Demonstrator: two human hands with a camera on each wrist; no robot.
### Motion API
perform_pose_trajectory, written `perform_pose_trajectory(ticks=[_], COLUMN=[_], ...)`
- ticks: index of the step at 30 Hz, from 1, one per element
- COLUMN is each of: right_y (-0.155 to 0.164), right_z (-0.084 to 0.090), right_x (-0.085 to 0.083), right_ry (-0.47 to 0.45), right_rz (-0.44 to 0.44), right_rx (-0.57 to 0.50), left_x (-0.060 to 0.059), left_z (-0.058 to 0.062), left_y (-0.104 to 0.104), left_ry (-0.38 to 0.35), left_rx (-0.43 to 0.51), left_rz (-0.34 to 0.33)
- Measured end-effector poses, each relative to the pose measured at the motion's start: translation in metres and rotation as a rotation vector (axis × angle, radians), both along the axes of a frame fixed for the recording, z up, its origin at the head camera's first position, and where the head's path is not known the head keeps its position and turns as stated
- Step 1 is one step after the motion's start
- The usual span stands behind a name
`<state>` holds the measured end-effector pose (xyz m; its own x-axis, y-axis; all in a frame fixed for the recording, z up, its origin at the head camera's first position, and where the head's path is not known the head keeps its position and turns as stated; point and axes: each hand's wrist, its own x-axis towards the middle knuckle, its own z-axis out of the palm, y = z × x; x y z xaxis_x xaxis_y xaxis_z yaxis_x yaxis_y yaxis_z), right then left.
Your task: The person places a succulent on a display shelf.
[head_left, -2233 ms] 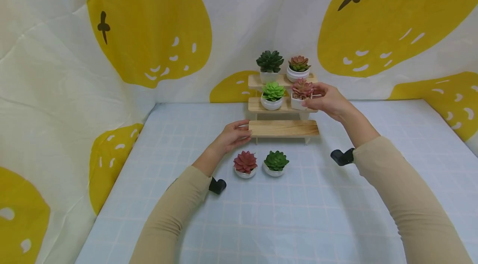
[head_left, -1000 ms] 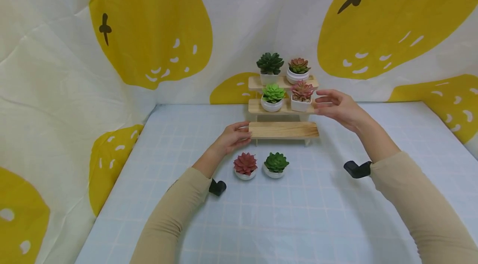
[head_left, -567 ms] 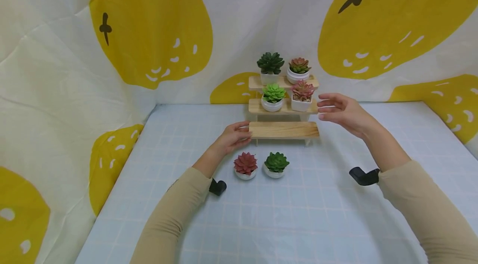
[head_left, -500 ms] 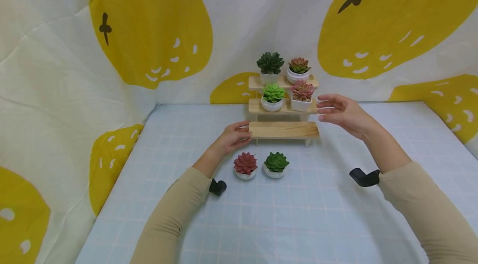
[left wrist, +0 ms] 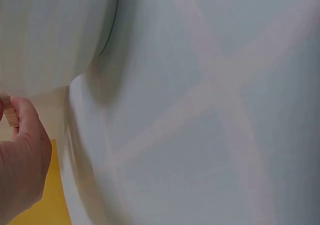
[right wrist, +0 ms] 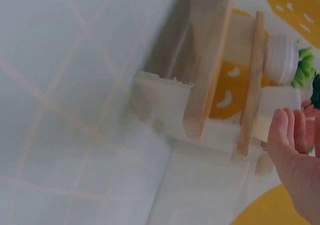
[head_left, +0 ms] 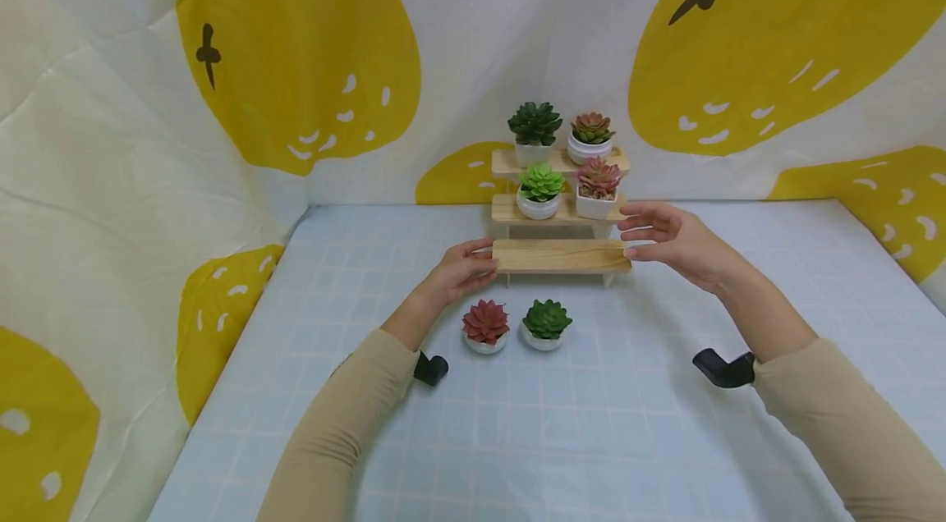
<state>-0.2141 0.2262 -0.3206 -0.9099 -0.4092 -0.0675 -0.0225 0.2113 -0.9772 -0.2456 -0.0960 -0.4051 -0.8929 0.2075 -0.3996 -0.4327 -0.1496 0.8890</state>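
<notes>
A three-tier wooden shelf stands at the back of the table. Its top tier carries a dark green succulent and a reddish one. The middle tier carries a light green succulent and a pink one in a square pot. The bottom tier is bare. My left hand pinches the bottom board's left end. My right hand is at that board's right end, fingers relaxed and thumb touching it. The right wrist view shows the shelf edge-on, with my right hand beside it.
A red succulent and a green succulent in white pots sit on the blue checked cloth in front of the shelf. Yellow-patterned fabric walls the back and left. A blurred white round shape fills the left wrist view's top.
My right hand let go of the pink succulent's pot on the middle tier and came down to the right end of the bottom board. The left hand has stayed put.
</notes>
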Motion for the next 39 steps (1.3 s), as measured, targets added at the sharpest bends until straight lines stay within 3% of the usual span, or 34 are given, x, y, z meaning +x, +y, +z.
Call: perform_pose_trajectory(ticks=[39], right_y=[-0.028], right_z=[-0.045], right_x=[0.022], right_ry=[-0.056], right_rz=[0.123], right_rx=[-0.024], left_x=[0.000], left_z=[0.000], left_y=[0.000], left_ry=[-0.008], left_rx=[0.003], left_rz=[0.003])
